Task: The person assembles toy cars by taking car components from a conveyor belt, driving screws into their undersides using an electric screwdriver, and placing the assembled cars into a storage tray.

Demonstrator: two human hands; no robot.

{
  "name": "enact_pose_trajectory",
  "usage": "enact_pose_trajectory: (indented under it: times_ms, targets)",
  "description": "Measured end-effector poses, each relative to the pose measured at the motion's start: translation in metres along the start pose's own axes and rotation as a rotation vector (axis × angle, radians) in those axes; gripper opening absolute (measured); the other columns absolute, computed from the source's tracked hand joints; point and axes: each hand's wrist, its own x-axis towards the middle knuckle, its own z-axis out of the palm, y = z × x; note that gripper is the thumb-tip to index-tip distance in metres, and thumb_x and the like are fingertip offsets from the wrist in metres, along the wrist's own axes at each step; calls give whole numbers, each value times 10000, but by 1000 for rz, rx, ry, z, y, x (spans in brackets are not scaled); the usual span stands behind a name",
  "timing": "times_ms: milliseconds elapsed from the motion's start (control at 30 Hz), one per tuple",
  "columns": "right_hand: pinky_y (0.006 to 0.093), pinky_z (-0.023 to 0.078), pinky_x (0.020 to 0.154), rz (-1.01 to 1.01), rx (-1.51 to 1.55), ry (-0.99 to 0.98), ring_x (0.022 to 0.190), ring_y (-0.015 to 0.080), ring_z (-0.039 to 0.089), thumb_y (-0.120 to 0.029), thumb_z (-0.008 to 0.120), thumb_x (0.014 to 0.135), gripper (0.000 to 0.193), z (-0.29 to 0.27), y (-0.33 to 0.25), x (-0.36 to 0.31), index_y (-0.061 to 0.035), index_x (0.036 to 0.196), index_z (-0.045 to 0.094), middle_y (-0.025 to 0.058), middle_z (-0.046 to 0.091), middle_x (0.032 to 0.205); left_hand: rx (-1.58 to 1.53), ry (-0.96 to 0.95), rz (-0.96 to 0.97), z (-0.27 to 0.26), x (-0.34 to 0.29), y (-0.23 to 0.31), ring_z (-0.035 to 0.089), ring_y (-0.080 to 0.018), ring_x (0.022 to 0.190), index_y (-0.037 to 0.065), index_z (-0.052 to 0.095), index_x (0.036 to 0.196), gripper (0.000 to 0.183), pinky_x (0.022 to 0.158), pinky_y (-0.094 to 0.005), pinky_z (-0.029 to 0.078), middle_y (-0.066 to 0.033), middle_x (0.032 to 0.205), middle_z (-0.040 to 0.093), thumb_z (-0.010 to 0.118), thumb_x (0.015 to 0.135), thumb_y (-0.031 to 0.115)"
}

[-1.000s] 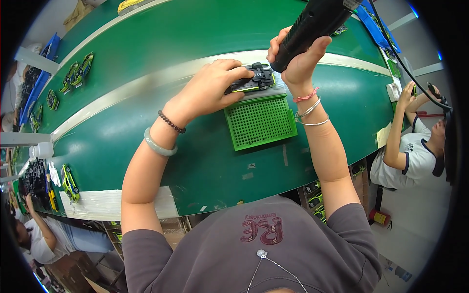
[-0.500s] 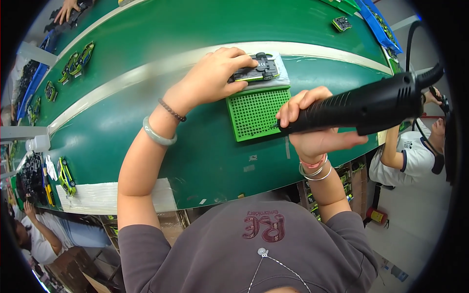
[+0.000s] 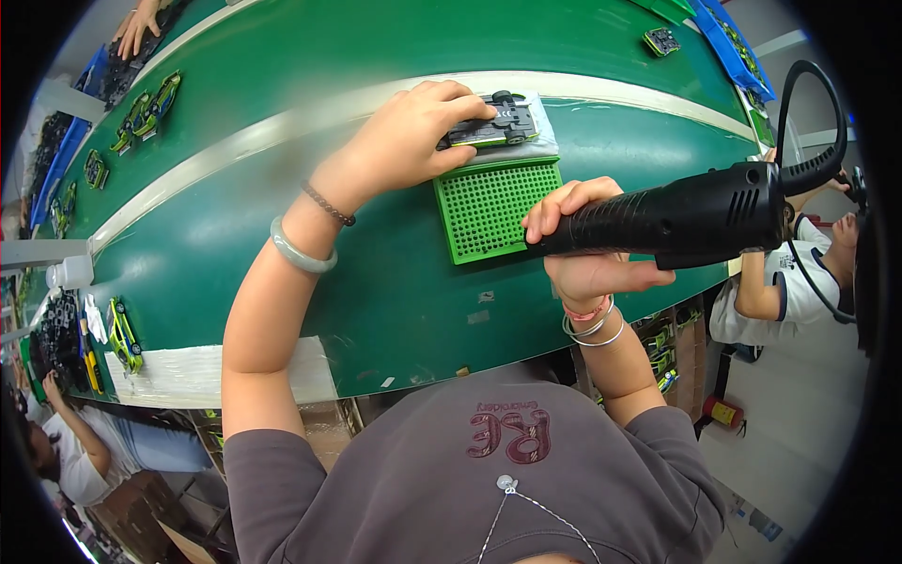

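A toy car (image 3: 510, 124) lies upside down, black underside and wheels up, on a pale pad (image 3: 544, 148) at the far end of a green perforated tray (image 3: 494, 209). My left hand (image 3: 406, 129) is closed on the car's left end, thumb at the near side and fingers over the underside. In my right hand (image 3: 584, 268) is a black electric screwdriver (image 3: 681, 214), gripped round its front part and held almost level. Its front end points left over the tray's near right corner; the bit is too small to make out clearly.
A pale strip (image 3: 648, 105) crosses the green table behind the tray. Several green toy cars (image 3: 150, 111) lie at the left. A blue bin (image 3: 728, 42) stands at the far right. The screwdriver's cord (image 3: 832, 122) loops at the right. Other people sit on both sides.
My right hand and the screwdriver have shifted slightly left, and the cord loop has swung into fuller view. My left hand stays on the upturned car. The view has moved a little.
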Motion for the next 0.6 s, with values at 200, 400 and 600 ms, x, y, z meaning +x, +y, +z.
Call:
enact_pose_trajectory:
  times_ms: [200,400,600]
  targets:
    - [275,434,470,41,-99,-16,483,172,484,-970,151,490,1040,6,4,-3,-24,810,441,96,497,593,8,1,-14,-3,-4,2,502,-321,1064,84,562,1140,427,914,-383,418,-150,1122,532,666,728,128]
    - [276,436,469,108,-94,6,484,169,487,-970,150,491,1037,0,-2,7,-25,804,442,88,499,599,44,15,-7,-13,-2,1,484,-328,1095,65,479,1219,579,933,-386,409,-161,1142,526,713,711,212]
    - [297,450,458,-107,122,-68,479,198,501,-975,124,477,1103,25,-37,56,15,829,460,120,511,588,152,-251,-379,-54,-13,2,491,-332,1093,24,473,1172,679,915,-379,418,-184,1124,550,770,654,347]
